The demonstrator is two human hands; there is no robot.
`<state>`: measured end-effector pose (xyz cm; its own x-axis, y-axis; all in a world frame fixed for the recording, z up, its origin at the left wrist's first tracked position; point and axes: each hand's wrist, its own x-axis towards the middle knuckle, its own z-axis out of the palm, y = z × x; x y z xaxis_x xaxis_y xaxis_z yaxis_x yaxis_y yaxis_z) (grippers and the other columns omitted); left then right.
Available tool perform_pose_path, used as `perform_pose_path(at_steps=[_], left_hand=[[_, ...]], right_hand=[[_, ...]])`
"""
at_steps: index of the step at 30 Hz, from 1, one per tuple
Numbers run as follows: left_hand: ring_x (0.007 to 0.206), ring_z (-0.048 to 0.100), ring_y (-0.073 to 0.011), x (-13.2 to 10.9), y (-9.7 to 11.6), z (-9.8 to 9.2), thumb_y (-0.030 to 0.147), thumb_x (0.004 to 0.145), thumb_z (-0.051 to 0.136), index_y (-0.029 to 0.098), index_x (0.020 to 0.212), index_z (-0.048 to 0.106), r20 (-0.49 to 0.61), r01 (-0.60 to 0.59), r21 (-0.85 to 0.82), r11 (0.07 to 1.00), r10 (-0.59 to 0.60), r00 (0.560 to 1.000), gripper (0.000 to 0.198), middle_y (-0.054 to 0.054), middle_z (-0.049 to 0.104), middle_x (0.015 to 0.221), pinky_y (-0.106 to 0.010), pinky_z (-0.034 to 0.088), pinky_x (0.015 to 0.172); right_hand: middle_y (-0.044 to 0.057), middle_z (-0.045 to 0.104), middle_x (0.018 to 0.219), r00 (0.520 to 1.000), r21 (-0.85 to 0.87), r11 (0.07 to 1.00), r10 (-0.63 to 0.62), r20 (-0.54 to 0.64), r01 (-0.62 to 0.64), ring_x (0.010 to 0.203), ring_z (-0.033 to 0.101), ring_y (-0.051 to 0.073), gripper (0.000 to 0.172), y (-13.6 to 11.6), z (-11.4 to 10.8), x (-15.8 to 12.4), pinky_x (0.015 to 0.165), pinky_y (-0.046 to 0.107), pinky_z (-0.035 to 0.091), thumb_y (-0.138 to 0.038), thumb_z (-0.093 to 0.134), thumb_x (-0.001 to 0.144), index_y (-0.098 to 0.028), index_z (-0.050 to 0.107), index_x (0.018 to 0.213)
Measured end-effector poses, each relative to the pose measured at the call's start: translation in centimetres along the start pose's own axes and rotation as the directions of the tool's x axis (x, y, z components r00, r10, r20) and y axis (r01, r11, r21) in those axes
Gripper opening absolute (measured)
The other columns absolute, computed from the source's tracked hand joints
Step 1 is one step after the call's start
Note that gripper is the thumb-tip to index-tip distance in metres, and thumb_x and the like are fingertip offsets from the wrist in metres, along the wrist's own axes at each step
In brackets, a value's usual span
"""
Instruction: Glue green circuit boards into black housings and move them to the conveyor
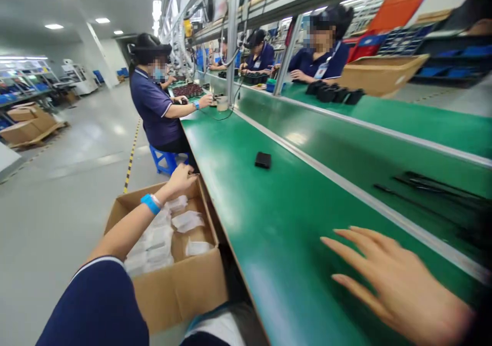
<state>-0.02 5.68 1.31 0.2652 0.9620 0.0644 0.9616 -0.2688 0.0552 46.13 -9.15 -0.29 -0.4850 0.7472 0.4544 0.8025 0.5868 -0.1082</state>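
Observation:
My left hand reaches over a cardboard box beside the bench. Its fingers are curled at the box's far corner and look closed on the rim. Inside the box lie several white, translucent wrapped packets. Over the green bench top, my right hand is open, fingers spread, with nothing in it. A small black block-shaped item sits alone on the bench, apart from both hands.
Thin black cables or rods lie on the belt strip at right, beyond a metal rail. A co-worker sits ahead on a blue stool. Others work across the line near black parts. Metal posts rise from the bench.

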Motion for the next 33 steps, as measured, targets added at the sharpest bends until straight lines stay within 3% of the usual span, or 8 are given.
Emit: perform_pose_path(at_steps=[2, 5, 11, 19, 25, 28, 31, 33], left_hand=[[0.102, 0.06, -0.0227, -4.6, -4.3, 3.4, 0.032, 0.092, 0.057, 0.015, 0.119, 0.056, 0.141, 0.093, 0.01, 0.996, -0.093, 0.986, 0.032, -0.009, 0.058, 0.119, -0.044, 0.052, 0.086], [0.104, 0.059, -0.0232, -8.7, -6.5, 9.4, 0.033, 0.092, 0.058, 0.015, 0.121, 0.055, 0.298, 0.152, 0.009, 0.988, -0.148, 0.943, 0.034, -0.01, 0.057, 0.121, -0.044, 0.051, 0.087], [0.133, 0.034, -0.0358, -7.5, -6.8, 16.9, 0.038, 0.091, 0.058, 0.022, 0.139, 0.04, 0.406, 0.247, 0.064, 0.967, -0.252, 0.878, 0.055, -0.012, 0.032, 0.149, -0.062, 0.029, 0.106], [0.117, 0.051, -0.0276, -5.5, -8.6, 17.7, 0.035, 0.092, 0.058, 0.017, 0.124, 0.053, 0.431, 0.176, 0.115, 0.978, -0.209, 0.878, 0.037, -0.011, 0.05, 0.133, -0.051, 0.043, 0.097], [0.124, 0.045, -0.0305, -8.8, -2.6, 19.1, 0.041, 0.091, 0.056, 0.018, 0.129, 0.05, 0.466, 0.16, 0.092, 0.983, -0.185, 0.865, 0.045, -0.011, 0.045, 0.138, -0.056, 0.036, 0.102], [0.134, 0.032, -0.0382, -10.9, 0.6, 20.5, 0.056, 0.081, 0.061, 0.018, 0.137, 0.043, 0.539, 0.151, 0.042, 0.988, -0.15, 0.829, 0.07, -0.016, 0.033, 0.147, -0.06, 0.026, 0.106], [0.137, 0.021, -0.0491, -11.5, 2.1, 21.1, 0.064, 0.06, 0.07, 0.019, 0.15, 0.018, 0.578, 0.131, -0.011, 0.991, -0.1, 0.81, 0.113, -0.024, 0.014, 0.154, -0.065, 0.021, 0.104], [0.136, 0.022, -0.0517, -11.2, 2.6, 21.0, 0.059, 0.055, 0.072, 0.021, 0.152, 0.005, 0.577, 0.094, -0.038, 0.995, -0.055, 0.815, 0.124, -0.026, 0.005, 0.155, -0.066, 0.021, 0.102]], right_hand=[[0.014, 0.061, 0.118, 0.974, 0.024, 0.988, -0.156, 0.163, 0.154, 0.113, 0.051, 0.037, 0.036, -4.5, 2.3, 4.5, 0.082, 0.054, 0.048, -0.038, 0.059, 0.082, -0.027, 0.064, 0.116], [0.014, 0.058, 0.121, 0.926, 0.08, 0.974, -0.225, 0.302, 0.21, 0.118, 0.047, 0.035, 0.036, -10.3, 5.0, 9.7, 0.087, 0.052, 0.048, -0.027, 0.059, 0.082, -0.022, 0.061, 0.118], [0.019, 0.052, 0.125, 0.932, 0.076, 0.984, -0.175, 0.317, 0.159, 0.117, 0.048, 0.034, 0.054, -14.3, 9.0, 11.8, 0.091, 0.049, 0.045, -0.035, 0.06, 0.083, -0.015, 0.049, 0.132], [0.018, 0.049, 0.131, 0.966, 0.095, 0.991, -0.116, 0.232, 0.097, 0.12, 0.046, 0.031, 0.05, -13.3, 10.2, 10.2, 0.093, 0.049, 0.041, -0.037, 0.052, 0.088, -0.019, 0.048, 0.134], [0.018, 0.048, 0.131, 0.96, 0.125, 0.989, -0.112, 0.255, 0.083, 0.121, 0.045, 0.031, 0.051, -13.4, 10.0, 10.4, 0.093, 0.049, 0.039, -0.037, 0.052, 0.088, -0.019, 0.047, 0.136], [0.018, 0.048, 0.131, 0.958, 0.14, 0.988, -0.098, 0.27, 0.062, 0.122, 0.044, 0.032, 0.051, -13.4, 9.9, 10.4, 0.094, 0.049, 0.038, -0.037, 0.052, 0.088, -0.02, 0.047, 0.136], [0.019, 0.048, 0.131, 0.957, 0.165, 0.986, -0.082, 0.277, 0.037, 0.121, 0.043, 0.032, 0.051, -13.6, 9.5, 10.5, 0.095, 0.05, 0.037, -0.034, 0.052, 0.088, -0.018, 0.047, 0.135], [0.019, 0.048, 0.131, 0.955, 0.189, 0.982, -0.068, 0.289, 0.013, 0.121, 0.043, 0.033, 0.051, -13.8, 9.1, 10.7, 0.095, 0.05, 0.036, -0.032, 0.052, 0.086, -0.017, 0.048, 0.134]])
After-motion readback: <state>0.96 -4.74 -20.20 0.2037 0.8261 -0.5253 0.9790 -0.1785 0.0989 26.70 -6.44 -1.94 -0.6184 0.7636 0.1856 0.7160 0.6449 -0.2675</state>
